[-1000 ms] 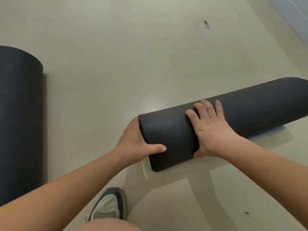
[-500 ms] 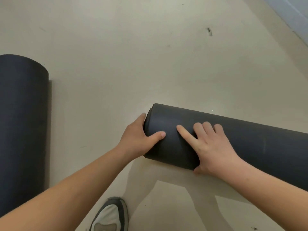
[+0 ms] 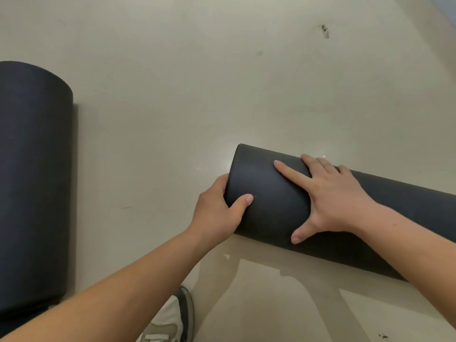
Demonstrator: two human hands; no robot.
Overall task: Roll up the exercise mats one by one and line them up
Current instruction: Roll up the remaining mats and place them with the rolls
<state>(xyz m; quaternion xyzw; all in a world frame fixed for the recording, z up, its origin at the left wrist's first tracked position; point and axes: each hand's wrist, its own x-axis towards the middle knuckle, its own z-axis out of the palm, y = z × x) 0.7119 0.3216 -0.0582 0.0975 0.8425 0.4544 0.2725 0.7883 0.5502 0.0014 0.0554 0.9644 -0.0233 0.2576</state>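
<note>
**Beige floor with two rolled mats**

I see a smooth, pale beige floor with a soft sheen and a few dark scuff marks. A dark rolled mat lies on it at the far left, running lengthwise away from me. A second dark rolled mat lies well apart at the right, angled across. A grey and white shoe stands on the floor at the bottom edge.

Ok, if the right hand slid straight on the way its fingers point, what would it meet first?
The right hand lies flat on the rolled mat, fingers pointing up-left. Past the roll's far edge it would probably meet only bare floor. The other rolled mat lies well off that line.
</note>
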